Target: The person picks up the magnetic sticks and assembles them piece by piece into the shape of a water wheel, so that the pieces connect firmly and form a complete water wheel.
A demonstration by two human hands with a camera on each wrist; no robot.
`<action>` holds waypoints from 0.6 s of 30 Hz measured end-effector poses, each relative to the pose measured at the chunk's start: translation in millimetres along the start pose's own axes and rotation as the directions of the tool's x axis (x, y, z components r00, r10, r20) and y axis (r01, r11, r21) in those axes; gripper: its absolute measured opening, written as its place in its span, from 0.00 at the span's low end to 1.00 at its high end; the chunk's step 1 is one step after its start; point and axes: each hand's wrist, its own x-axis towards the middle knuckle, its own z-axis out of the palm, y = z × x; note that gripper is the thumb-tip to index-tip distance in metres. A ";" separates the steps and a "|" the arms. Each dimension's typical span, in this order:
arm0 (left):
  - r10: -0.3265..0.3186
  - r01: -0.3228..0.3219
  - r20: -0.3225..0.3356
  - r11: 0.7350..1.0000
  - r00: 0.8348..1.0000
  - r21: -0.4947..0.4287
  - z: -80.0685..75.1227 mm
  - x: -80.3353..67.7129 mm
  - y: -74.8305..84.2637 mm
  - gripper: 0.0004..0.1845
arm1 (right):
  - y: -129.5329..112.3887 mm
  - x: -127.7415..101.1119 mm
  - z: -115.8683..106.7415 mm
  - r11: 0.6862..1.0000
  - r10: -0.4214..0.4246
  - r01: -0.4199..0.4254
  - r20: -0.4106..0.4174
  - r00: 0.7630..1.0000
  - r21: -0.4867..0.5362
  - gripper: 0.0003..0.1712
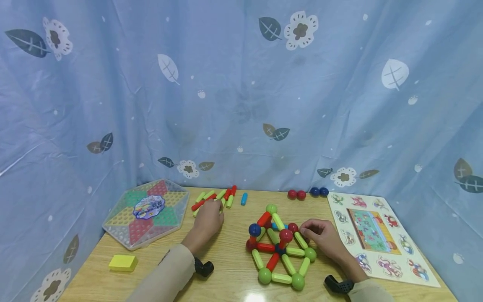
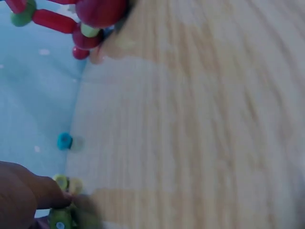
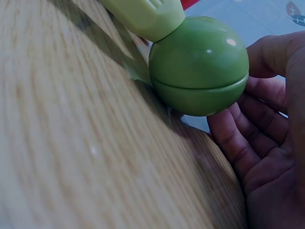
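A ball-and-stick structure point(image 1: 273, 247) of green, red and dark blue balls joined by yellow-green, red and blue sticks stands on the table. My left hand point(image 1: 209, 219) reaches into a pile of loose sticks point(image 1: 230, 201) at the back; its fingertips are mostly hidden in the head view. In the left wrist view one finger touches a yellow-green stick point(image 2: 61, 182). My right hand point(image 1: 323, 238) is at the structure's right side, fingers loosely curled, near a red ball point(image 1: 292, 227). Seen from the right wrist, a green ball point(image 3: 199, 66) partly covers these fingers, and nothing shows in their grasp.
A hexagonal game board point(image 1: 149, 212) lies at the left, with a yellow block point(image 1: 123, 263) in front. One blue stick point(image 1: 244, 199) lies apart. Red balls point(image 1: 296, 194) and dark blue balls point(image 1: 319, 191) sit along the back. A picture puzzle board point(image 1: 385, 262) occupies the right.
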 end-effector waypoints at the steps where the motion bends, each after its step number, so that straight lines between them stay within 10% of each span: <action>1: -0.001 0.001 0.007 1.000 1.000 0.000 -1.1 -0.5 0.5 0.04 | -0.3 0.3 0.2 1.000 0.000 0.000 -0.001 1.000 -0.001 0.07; 6: -0.031 0.035 0.044 0.995 0.999 -0.091 -10.7 -7.8 1.8 0.08 | -0.2 1.1 1.0 1.000 0.001 -0.001 -0.001 1.000 -0.003 0.07; 9: -0.063 0.077 0.055 0.948 0.997 -0.309 -18.4 -15.9 5.9 0.11 | -0.3 1.1 0.9 1.000 0.005 -0.005 -0.001 1.000 -0.009 0.07; 14: -0.066 0.107 0.086 0.714 0.994 -0.692 -42.2 -25.7 34.7 0.13 | -1.3 0.9 0.5 1.000 0.007 -0.007 -0.007 1.000 -0.022 0.07; 18: 0.068 0.003 0.048 0.549 0.997 -0.836 -57.6 -33.7 67.9 0.14 | -2.3 1.3 1.5 1.000 0.013 -0.013 -0.009 1.000 -0.017 0.07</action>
